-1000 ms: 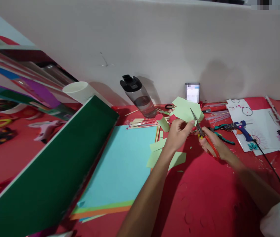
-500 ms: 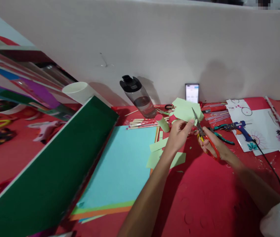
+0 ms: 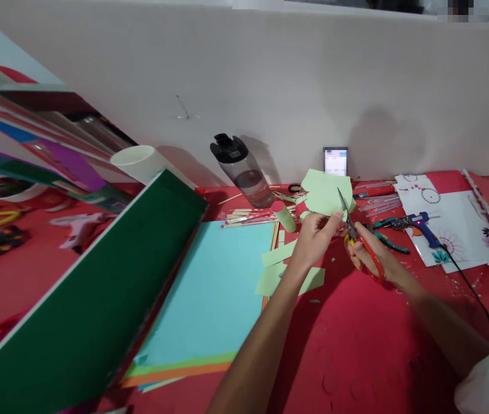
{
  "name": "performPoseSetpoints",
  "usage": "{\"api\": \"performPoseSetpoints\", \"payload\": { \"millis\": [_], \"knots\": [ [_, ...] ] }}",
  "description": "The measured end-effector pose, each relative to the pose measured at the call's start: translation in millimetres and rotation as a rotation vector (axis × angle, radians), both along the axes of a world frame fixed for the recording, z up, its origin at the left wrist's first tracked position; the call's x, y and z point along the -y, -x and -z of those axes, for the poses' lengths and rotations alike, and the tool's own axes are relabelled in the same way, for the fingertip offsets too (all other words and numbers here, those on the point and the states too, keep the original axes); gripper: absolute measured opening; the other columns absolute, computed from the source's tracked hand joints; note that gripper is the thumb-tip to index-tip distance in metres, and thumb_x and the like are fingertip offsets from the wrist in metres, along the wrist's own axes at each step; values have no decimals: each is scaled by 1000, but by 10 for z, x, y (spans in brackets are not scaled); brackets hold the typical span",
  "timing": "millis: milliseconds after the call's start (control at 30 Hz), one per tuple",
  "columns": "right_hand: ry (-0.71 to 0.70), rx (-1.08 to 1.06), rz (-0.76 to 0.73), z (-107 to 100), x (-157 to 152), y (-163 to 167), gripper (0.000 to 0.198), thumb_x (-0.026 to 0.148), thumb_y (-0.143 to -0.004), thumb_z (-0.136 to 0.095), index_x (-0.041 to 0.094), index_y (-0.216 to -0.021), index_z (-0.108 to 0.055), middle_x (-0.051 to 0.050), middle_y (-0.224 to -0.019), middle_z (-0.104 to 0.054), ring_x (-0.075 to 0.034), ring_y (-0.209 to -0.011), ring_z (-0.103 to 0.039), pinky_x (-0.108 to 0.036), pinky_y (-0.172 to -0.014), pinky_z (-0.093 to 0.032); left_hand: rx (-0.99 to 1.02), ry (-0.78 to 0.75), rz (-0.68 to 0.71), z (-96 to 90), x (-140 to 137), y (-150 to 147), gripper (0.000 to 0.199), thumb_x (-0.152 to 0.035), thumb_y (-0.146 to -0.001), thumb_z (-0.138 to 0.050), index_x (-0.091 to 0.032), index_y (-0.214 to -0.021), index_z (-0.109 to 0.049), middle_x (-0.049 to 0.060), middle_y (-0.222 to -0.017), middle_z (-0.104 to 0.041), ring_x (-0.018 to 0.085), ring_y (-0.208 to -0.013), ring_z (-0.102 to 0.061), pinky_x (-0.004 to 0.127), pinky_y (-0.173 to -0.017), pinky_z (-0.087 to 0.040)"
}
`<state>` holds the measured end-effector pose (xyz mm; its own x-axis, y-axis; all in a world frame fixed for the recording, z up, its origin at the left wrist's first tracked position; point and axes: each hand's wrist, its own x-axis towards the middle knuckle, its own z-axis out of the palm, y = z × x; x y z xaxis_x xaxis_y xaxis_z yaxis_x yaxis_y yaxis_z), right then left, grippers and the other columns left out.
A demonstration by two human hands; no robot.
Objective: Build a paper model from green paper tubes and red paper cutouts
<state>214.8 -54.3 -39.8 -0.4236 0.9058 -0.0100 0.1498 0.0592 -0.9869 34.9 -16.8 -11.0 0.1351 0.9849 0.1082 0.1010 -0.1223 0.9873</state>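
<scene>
My left hand [image 3: 319,234] pinches a pale green piece of paper [image 3: 327,190] by its near edge. The paper has an uneven, cut outline. My right hand [image 3: 367,248] is closed around scissors [image 3: 370,256] with red and yellow handles, their blades pointing up and away beside the left fingertips. Where the blades meet the paper is too small to make out. A pale green roll [image 3: 285,217] with a red end stands left of my left hand. Cut pale green paper pieces [image 3: 275,277] lie under and beside my left forearm.
Light blue sheets [image 3: 218,287] are stacked at the left, beside a leaning green board [image 3: 93,293]. A water bottle [image 3: 247,175] and a phone [image 3: 335,161] stand near the wall. Pliers [image 3: 393,244] and a corded blue glue gun [image 3: 426,229] lie at the right.
The hands, paper and scissors hold nearly the same place. The scissor blades look a little closer together, and the view has shifted slightly.
</scene>
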Motion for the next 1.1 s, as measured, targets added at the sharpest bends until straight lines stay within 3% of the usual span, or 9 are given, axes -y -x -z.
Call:
{"api": "performPoseSetpoints", "payload": {
  "millis": [833,1100],
  "knots": [
    [-8,28,52,-47,7,18,56,76,-93,-60,25,-115,-55,8,-62,-46,-11,-47,-40,-24,-47,-36,64,33,33,-26,9,-7,45,-54,-89,-61,-19,-61,-57,0,-57,-55,15,-57,-55,28,-59,-43],
    [-1,72,19,-91,12,8,55,74,-96,-57,24,-119,-52,10,-61,-43,-10,-47,-36,-24,-48,-33,-43,32,18,-37,6,28,48,-52,-89,-58,-19,-54,-53,-1,-52,-47,12,-52,-42,28,-54,-31]
  ]
}}
